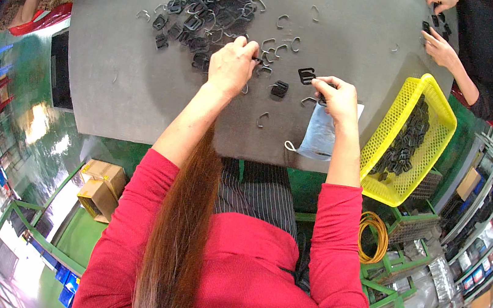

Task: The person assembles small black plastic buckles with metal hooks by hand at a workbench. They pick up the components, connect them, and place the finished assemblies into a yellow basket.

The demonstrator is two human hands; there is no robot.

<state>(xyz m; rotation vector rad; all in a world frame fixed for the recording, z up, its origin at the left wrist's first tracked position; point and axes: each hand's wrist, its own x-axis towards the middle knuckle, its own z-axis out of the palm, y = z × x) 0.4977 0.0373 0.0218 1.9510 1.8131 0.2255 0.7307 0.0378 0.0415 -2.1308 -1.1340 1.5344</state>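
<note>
Between the thumb and fingers of my right hand (340,100) is a black slotted buckle (306,75), held just above the grey tabletop (125,90). My left hand (231,67) is closed in a pinch at the near edge of the pile, with a small dark bit at its fingertips that I cannot make out. Black buckles (206,7) lie heaped beyond it, mixed with bent metal wire hooks (280,50). A single black buckle (279,88) rests between my hands. Close to my right hand lies one wire hook (308,101); another wire hook (263,119) is nearer me.
A light blue face mask (320,136) lies under my right wrist. At the table's right edge, a yellow perforated basket (391,119) holds many black buckles. A co-worker's hands (442,50) handle dark pieces at the far right corner. Cardboard boxes (101,182) sit low on the left.
</note>
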